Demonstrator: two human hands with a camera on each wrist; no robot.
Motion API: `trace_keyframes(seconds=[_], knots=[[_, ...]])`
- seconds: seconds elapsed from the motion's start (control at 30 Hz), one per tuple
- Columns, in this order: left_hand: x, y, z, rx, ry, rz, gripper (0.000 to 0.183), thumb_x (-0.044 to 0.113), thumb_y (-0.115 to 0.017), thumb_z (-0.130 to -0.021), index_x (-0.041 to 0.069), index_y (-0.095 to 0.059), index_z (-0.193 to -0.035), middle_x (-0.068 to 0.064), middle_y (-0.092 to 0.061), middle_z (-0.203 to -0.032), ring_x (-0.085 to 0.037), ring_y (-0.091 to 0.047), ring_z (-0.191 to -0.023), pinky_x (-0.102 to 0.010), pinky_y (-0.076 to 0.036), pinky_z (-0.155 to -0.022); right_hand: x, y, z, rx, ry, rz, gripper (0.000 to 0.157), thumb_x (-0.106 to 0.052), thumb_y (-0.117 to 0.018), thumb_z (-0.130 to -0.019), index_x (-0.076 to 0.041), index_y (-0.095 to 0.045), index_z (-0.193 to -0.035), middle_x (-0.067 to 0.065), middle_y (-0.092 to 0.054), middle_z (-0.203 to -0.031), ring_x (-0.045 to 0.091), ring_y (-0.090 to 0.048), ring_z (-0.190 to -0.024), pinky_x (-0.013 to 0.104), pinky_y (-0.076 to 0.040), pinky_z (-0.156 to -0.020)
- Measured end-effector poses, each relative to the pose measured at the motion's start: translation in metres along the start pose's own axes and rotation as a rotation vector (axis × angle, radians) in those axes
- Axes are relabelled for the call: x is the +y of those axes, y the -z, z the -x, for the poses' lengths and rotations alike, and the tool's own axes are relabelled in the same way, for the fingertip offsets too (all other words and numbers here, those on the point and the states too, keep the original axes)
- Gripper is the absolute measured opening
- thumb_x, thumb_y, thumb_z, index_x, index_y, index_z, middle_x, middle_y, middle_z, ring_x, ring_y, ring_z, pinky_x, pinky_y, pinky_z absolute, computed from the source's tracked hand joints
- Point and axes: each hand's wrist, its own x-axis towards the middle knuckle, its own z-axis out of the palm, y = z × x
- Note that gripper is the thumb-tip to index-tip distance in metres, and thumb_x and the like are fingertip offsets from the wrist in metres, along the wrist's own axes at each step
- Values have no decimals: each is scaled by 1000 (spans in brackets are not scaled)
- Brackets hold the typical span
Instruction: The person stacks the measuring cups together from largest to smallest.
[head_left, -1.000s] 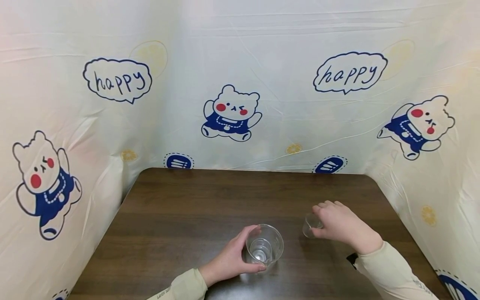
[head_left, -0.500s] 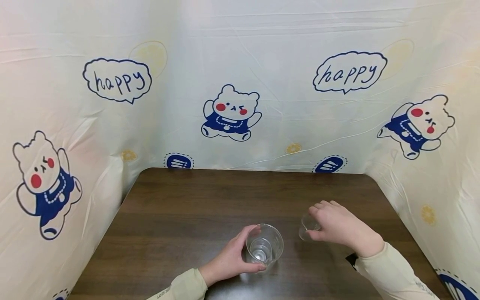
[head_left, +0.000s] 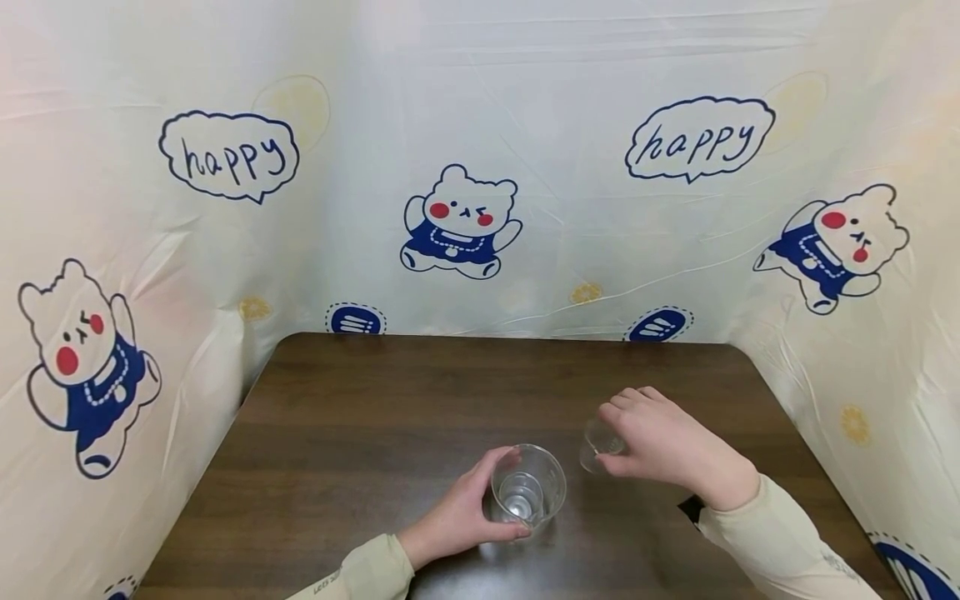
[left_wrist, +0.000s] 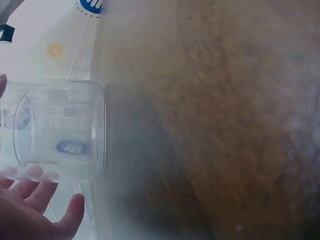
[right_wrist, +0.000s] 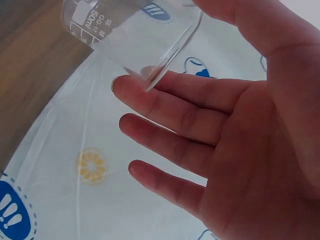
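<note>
A large clear glass beaker stands upright near the front of the table, with my left hand gripping its side between thumb and fingers. Nested within it is a smaller glass beaker, whose spout and printed scale show in the left wrist view. To the right, my right hand pinches a small 50 ml beaker near its rim, thumb on one side and fingers on the other. In the head view this small beaker sits a short way right of the large one, partly covered by the hand.
Under both hands lies a dark brown wooden table with rounded far corners. Pale printed cloth with cartoon bears hangs behind it and along both sides.
My right hand has moved left with the 50 ml beaker, closer to the large beaker. The left hand and the nested beakers hold their place. The head view has shifted slightly.
</note>
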Motion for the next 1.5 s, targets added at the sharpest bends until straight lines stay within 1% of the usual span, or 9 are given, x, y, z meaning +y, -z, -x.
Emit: trace_keyframes(seconds=[0.33, 0.5, 0.63, 0.77, 0.93, 1.07, 1.2, 1.23, 1.5], knots=[[2, 1, 0, 1, -10, 2, 90, 52, -77, -69, 23, -32, -140, 4, -48, -135, -14, -47, -123, -34, -37, -101, -13, 8, -14, 50, 48, 18, 35, -45, -71, -69, -15, -56, -78, -4, -54, -76, 20, -55, -84, 40, -42, -82], [0, 1, 0, 7, -12, -1, 90, 53, -77, -68, 25, -32, -140, 6, -48, -134, -12, -47, -122, -34, -38, -101, -20, 14, -19, 36, 63, 23, 37, -47, -71, -69, -14, -57, -81, -3, -56, -79, 21, -55, -87, 40, -42, -86], [-2, 0, -1, 4, 12, -5, 90, 56, -77, -67, 28, -32, -139, 11, -47, -134, -9, -47, -121, -33, -39, -100, -25, 17, -23, 39, 76, 29, 38, -48, -71, -69, -14, -57, -82, -3, -57, -80, 20, -55, -88, 40, -42, -86], [-2, 0, -1, 4, 9, -2, 90, 55, -77, -67, 28, -32, -139, 11, -47, -134, -9, -47, -121, -33, -39, -100, -30, 19, -27, 42, 91, 23, 38, -48, -71, -70, -14, -58, -82, -4, -57, -80, 20, -55, -89, 40, -42, -86], [-3, -1, -1, 5, -14, -4, 89, 53, -77, -68, 26, -31, -140, 7, -48, -134, -12, -48, -120, -34, -39, -99, -35, 18, -31, 52, 125, 21, 38, -48, -70, -70, -14, -59, -83, -4, -57, -80, 20, -55, -89, 38, -42, -86], [-3, -1, 0, 2, -12, -10, 89, 54, -77, -68, 25, -32, -140, 6, -48, -134, -12, -48, -120, -34, -40, -99, -40, 17, -34, 64, 152, 10, 38, -48, -71, -70, -15, -60, -84, -5, -57, -81, 20, -55, -89, 38, -43, -86], [-1, 1, -1, -7, -1, -14, 89, 54, -76, -68, 25, -32, -140, 7, -48, -135, -11, -47, -121, -35, -39, -100, -43, 16, -37, 62, 166, 4, 37, -48, -70, -71, -15, -60, -83, -6, -54, -77, 20, -55, -88, 38, -42, -86], [-1, 1, -1, -12, 10, -9, 89, 55, -76, -68, 26, -32, -140, 8, -47, -135, -10, -46, -122, -34, -39, -100, -44, 16, -37, 60, 170, 6, 37, -48, -69, -71, -15, -59, -82, -6, -53, -76, 20, -55, -87, 38, -42, -86], [-1, 2, 0, -14, -5, -8, 87, 54, -76, -70, 29, -30, -140, 9, -46, -135, -11, -46, -121, -35, -40, -99, -51, 12, -40, 36, 185, 0, 38, -50, -70, -71, -15, -61, -83, -6, -56, -77, 19, -56, -88, 38, -43, -86]])
